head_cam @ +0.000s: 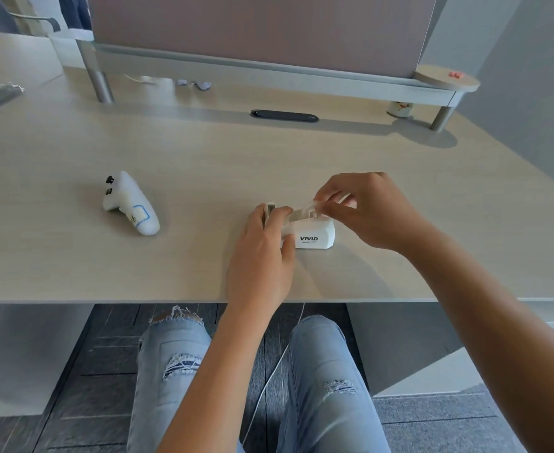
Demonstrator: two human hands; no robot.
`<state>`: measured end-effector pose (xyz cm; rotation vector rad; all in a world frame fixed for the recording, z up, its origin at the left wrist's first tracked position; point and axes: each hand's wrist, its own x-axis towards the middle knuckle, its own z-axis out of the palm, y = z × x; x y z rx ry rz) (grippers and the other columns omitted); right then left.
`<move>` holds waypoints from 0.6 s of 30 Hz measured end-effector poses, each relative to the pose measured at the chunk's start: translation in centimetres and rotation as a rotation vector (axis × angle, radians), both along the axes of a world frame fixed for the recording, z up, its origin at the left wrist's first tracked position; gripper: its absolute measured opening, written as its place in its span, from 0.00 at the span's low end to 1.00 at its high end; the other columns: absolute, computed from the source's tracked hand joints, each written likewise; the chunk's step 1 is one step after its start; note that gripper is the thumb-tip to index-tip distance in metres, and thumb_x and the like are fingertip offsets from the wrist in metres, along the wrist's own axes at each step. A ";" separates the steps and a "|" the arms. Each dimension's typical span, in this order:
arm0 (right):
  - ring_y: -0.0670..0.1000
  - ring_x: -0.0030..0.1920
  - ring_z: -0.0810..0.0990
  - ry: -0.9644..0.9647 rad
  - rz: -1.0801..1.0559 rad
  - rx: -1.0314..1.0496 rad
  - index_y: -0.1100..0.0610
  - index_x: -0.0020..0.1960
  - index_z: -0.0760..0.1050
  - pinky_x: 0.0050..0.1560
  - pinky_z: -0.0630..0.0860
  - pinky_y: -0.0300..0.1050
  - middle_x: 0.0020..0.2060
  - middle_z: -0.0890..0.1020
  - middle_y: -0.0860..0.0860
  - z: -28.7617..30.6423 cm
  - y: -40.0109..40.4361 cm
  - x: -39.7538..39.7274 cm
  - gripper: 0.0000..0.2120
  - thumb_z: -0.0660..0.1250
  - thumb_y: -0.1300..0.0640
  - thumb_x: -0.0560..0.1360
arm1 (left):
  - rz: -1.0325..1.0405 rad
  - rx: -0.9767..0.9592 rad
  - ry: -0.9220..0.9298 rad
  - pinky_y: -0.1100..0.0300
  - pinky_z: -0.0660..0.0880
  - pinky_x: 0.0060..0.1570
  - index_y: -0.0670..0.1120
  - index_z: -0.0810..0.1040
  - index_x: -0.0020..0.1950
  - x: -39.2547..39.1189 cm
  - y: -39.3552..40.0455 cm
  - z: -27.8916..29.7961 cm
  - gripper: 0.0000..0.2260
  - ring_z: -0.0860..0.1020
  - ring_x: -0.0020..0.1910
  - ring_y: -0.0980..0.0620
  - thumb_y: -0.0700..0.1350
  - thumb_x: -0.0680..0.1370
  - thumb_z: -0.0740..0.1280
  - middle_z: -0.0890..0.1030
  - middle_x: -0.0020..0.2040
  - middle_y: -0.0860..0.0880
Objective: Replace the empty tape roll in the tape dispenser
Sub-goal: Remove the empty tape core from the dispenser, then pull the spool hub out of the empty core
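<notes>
- Knees in torn light-blue jeans (321,380) sit closest to the camera, under the front edge of the desk (73,256), with a thin white cable hanging between them.
- Just beyond that front edge stands the white tape dispenser (313,235), marked "VIVID", upright on the desk and only a short way in from the edge.
- Left hand (262,256) is curled around the dispenser's left end, thumb against its near side and fingers over the top, gripping it.
- Right hand (367,210) hovers over the top of the dispenser, fingertips pinched on a pale strip of tape (305,209) that lies across the top; the roll itself is hidden by the fingers, so I cannot tell whether one is seated.
- Left of the dispenser, well apart, lies a white handheld controller (128,204) on its side; bare desk runs between the two.
- Right of the dispenser the desk surface is open out to its slanting right edge.
- Behind the dispenser, a dark oval cable slot (284,116) is set into the desk, and past it a raised shelf (269,71) on round legs spans the back, bounding reach in that direction.
- Small cup-like object (399,109) stands under the shelf's right end, far from the dispenser.
</notes>
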<state>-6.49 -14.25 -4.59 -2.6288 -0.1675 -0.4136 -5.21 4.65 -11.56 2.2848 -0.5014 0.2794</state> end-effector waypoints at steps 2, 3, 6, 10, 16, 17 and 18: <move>0.41 0.45 0.86 -0.004 -0.018 0.036 0.53 0.49 0.86 0.50 0.81 0.39 0.41 0.85 0.37 -0.2 -0.1 -0.1 0.04 0.73 0.54 0.78 | -0.002 -0.009 -0.006 0.51 0.75 0.57 0.54 0.73 0.71 0.0 0.1 0.0 0.18 0.74 0.70 0.46 0.44 0.81 0.65 0.72 0.74 0.49; 0.42 0.45 0.86 -0.006 -0.028 0.059 0.53 0.49 0.85 0.50 0.81 0.38 0.41 0.86 0.38 -0.3 -0.1 0.0 0.04 0.73 0.53 0.78 | -0.004 -0.012 -0.010 0.51 0.75 0.57 0.54 0.73 0.71 0.0 0.1 -0.1 0.18 0.74 0.70 0.46 0.44 0.81 0.65 0.71 0.74 0.49; 0.41 0.44 0.86 -0.008 -0.060 0.174 0.54 0.49 0.85 0.48 0.79 0.33 0.42 0.87 0.41 -0.6 -0.2 0.0 0.04 0.73 0.54 0.79 | -0.002 -0.016 -0.013 0.53 0.73 0.58 0.54 0.74 0.71 -0.1 0.0 -0.2 0.18 0.73 0.71 0.46 0.44 0.81 0.66 0.71 0.74 0.49; 0.36 0.38 0.84 -0.020 -0.086 0.416 0.57 0.48 0.85 0.44 0.78 0.30 0.41 0.87 0.43 -1.1 -0.4 -0.5 0.03 0.73 0.58 0.79 | 0.028 -0.180 -0.006 0.60 0.67 0.65 0.48 0.77 0.68 -0.1 -0.2 0.0 0.18 0.71 0.74 0.46 0.45 0.78 0.70 0.72 0.75 0.46; 0.49 0.46 0.85 0.040 -0.171 0.867 0.61 0.52 0.86 0.50 0.83 0.47 0.48 0.89 0.57 -0.6 -1.5 -2.1 0.07 0.72 0.58 0.79 | 0.058 -0.533 -0.156 0.54 0.79 0.56 0.42 0.83 0.58 -1.2 -1.8 2.7 0.10 0.83 0.52 0.48 0.40 0.77 0.71 0.84 0.55 0.48; 0.49 0.45 0.85 0.050 -0.162 0.915 0.61 0.52 0.86 0.49 0.82 0.46 0.47 0.89 0.55 -0.4 -1.8 -2.5 0.07 0.72 0.58 0.79 | 0.038 -0.589 -0.083 0.55 0.81 0.53 0.42 0.84 0.57 -1.5 -2.3 3.3 0.09 0.84 0.50 0.50 0.41 0.78 0.70 0.85 0.53 0.49; 0.48 0.44 0.85 0.054 -0.154 0.959 0.61 0.52 0.86 0.48 0.82 0.44 0.44 0.89 0.53 -0.3 -2.1 -3.0 0.07 0.72 0.58 0.79 | 0.013 -0.636 0.005 0.56 0.81 0.52 0.43 0.85 0.57 -1.7 -2.8 3.8 0.09 0.84 0.48 0.52 0.43 0.78 0.70 0.86 0.51 0.50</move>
